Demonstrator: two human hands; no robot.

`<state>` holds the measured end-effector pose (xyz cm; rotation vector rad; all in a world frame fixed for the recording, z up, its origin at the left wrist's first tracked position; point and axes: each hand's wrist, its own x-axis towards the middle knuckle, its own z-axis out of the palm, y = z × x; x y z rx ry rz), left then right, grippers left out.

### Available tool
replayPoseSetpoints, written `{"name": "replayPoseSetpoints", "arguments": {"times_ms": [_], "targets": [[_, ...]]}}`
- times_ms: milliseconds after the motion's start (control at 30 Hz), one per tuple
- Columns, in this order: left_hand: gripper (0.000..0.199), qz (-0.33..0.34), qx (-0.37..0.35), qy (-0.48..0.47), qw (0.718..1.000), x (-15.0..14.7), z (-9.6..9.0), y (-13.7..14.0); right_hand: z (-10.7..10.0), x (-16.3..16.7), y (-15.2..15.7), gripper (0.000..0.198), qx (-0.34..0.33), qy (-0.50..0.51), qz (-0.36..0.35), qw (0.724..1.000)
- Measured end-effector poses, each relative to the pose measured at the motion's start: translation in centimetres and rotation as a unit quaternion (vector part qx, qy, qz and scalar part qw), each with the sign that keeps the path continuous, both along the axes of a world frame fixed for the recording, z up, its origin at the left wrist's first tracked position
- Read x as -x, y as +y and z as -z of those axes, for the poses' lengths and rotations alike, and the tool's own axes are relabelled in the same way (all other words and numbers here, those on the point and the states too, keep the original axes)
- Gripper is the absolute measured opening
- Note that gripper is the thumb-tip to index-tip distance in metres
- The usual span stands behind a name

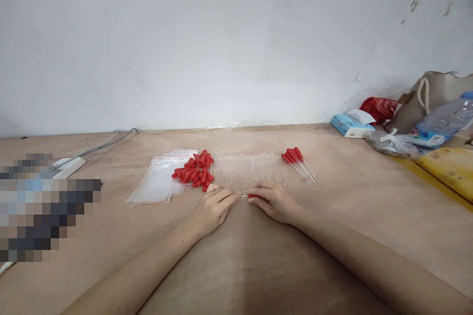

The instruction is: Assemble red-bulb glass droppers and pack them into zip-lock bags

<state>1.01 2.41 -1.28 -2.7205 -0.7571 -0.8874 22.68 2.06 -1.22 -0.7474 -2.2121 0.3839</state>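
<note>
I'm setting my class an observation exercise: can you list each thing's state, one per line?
Left hand: fingers closed on the clear tube
Right hand: fingers closed on the red bulb
Flat bags: overlapping
Loose bulbs: heaped, some on the flat bags
Thin tubes: laid side by side
Red-topped tubes: bulbs fitted, grouped
Tissue box: open, tissue protruding
Bottle: lying tilted
Plastic bag: knotted

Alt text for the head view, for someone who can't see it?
The left hand pinches a thin clear tube and the right hand a red bulb, in line, over a brown table. Beyond them, left to right, lie clear plastic bags, a heap of red bulbs, a row of clear tubes and a cluster of red-topped tubes.
</note>
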Motion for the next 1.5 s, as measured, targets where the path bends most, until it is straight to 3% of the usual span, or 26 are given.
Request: {"name": "replayPoseSetpoints", "arguments": {"times_ms": [100, 200, 333, 400, 533, 733, 900, 1200, 1367, 1500], "targets": [[0.023, -0.016, 0.028, -0.03, 0.999, -0.2, -0.1, -0.1, -0.5, 0.3, 0.3, 0.02, 0.07, 0.077, 0.0, 0.995], [0.034, -0.05, 0.075, -0.057, 0.994, -0.1, -0.5, -0.4, -1.6, 0.0, 1.0, 0.028, 0.149, 0.198, 0.041, 0.968], [0.035, -0.096, 0.122, -0.08, 0.985, 0.2, -1.0, -0.5, -4.7, -3.2, 3.2, 0.034, 0.193, 0.337, 0.159, 0.908], [0.03, -0.095, 0.133, -0.075, 0.984, 0.1, -1.1, -0.4, -6.3, -5.9, 4.6, 0.036, 0.186, 0.34, 0.234, 0.892], [0.023, -0.079, 0.149, -0.06, 0.984, 0.0, -1.3, -0.5, -6.9, -10.3, 6.9, 0.037, 0.15, 0.244, 0.359, 0.888], [0.018, -0.079, 0.151, -0.047, 0.984, 0.0, -1.2, -0.5, -3.1, -11.6, 8.5, 0.037, 0.14, 0.032, 0.455, 0.879], [0.016, -0.08, 0.133, -0.039, 0.987, 0.0, -1.2, -0.5, -1.7, -11.3, 8.9, 0.037, 0.116, -0.045, 0.472, 0.873], [0.015, -0.092, 0.123, -0.036, 0.987, -0.1, -1.2, -0.5, -2.1, -10.6, 8.6, 0.047, 0.131, -0.032, 0.497, 0.857], [0.013, -0.112, 0.114, -0.039, 0.986, -0.1, -1.5, -0.7, -3.9, -9.0, 6.8, 0.024, 0.117, -0.081, 0.486, 0.862], [0.013, -0.127, 0.1, -0.043, 0.986, -0.1, -1.4, -0.7, -3.7, -7.1, 4.7, 0.026, 0.144, -0.166, 0.439, 0.871]]}}
